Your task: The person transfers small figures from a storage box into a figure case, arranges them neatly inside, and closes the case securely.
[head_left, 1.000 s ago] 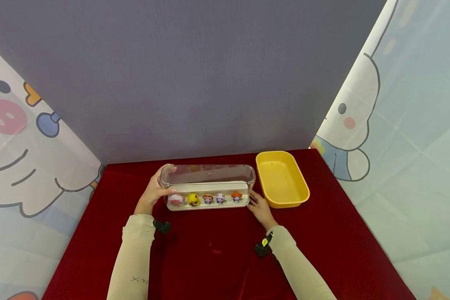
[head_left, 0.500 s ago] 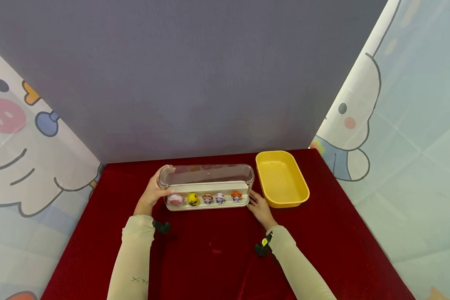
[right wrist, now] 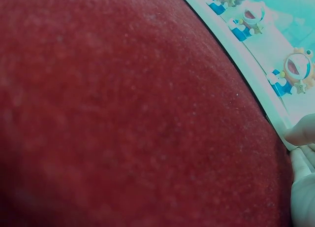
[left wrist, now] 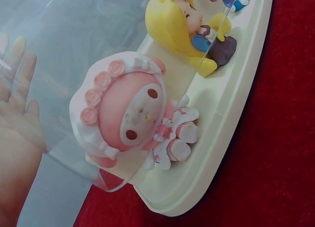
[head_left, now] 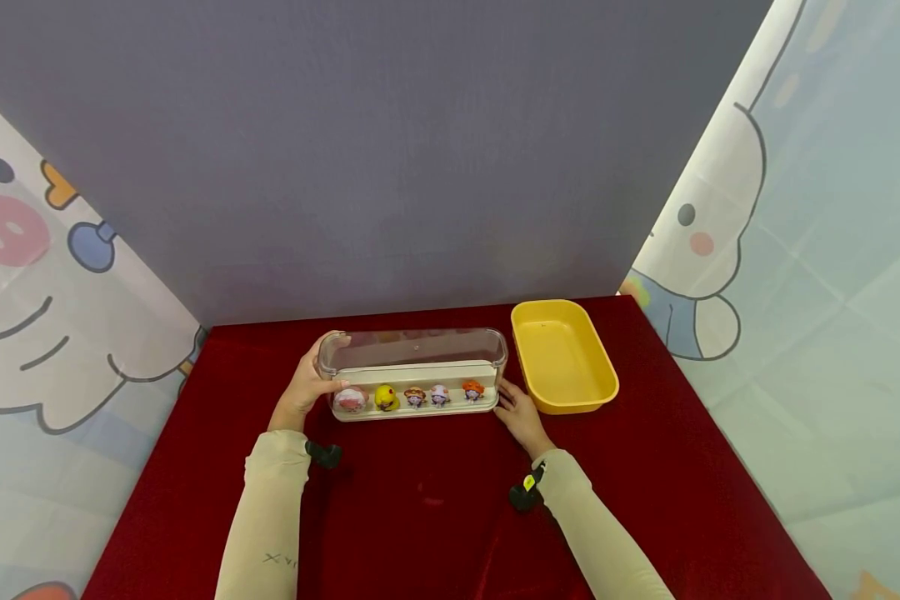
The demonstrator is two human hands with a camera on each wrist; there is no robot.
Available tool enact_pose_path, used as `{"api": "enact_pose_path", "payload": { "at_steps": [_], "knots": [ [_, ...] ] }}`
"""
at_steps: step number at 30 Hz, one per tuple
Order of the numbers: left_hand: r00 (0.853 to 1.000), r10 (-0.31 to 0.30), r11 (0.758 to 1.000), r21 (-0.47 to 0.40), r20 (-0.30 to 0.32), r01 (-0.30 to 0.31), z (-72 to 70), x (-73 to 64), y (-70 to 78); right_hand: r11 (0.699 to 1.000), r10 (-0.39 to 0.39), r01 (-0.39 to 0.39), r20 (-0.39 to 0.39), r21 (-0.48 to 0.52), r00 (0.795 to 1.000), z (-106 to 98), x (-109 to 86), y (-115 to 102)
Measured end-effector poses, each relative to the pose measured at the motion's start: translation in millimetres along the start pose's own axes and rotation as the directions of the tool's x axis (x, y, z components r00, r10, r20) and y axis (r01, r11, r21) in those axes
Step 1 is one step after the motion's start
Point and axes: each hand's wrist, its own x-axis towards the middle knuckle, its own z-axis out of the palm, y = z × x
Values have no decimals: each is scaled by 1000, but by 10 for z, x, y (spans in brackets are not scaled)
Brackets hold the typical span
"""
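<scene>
A clear lid stands tilted back over a long white display-case base. My left hand grips the lid's left end, thumb in front and fingers behind; in the left wrist view the fingers show through the clear plastic. Several toy figures sit in a row on the base. Leftmost is a pink figure in a white hood, beside a yellow-haired figure. An orange-topped figure is rightmost. My right hand holds the base's right end, its thumb on the rim.
A yellow tray lies just right of the display case, close to my right hand. Dark red cloth covers the table. A grey wall rises behind, and printed cartoon curtains hang at both sides.
</scene>
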Motion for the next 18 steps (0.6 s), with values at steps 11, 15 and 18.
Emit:
{"api": "enact_pose_path", "payload": {
  "at_steps": [11, 15, 18],
  "knots": [
    [1000, 2, 1000, -13, -21, -2, -5, -52, -57, 1000, 11, -11, -8, 8, 1000, 1, 4, 3],
    [999, -12, 1000, -10, -30, 12, 8, -62, -40, 1000, 18, -18, -9, -7, 1000, 3, -10, -32],
    [999, -25, 1000, -3, -32, 25, 13, -70, -35, 999, 17, -17, -7, -27, 1000, 2, -2, -11]
  ]
}}
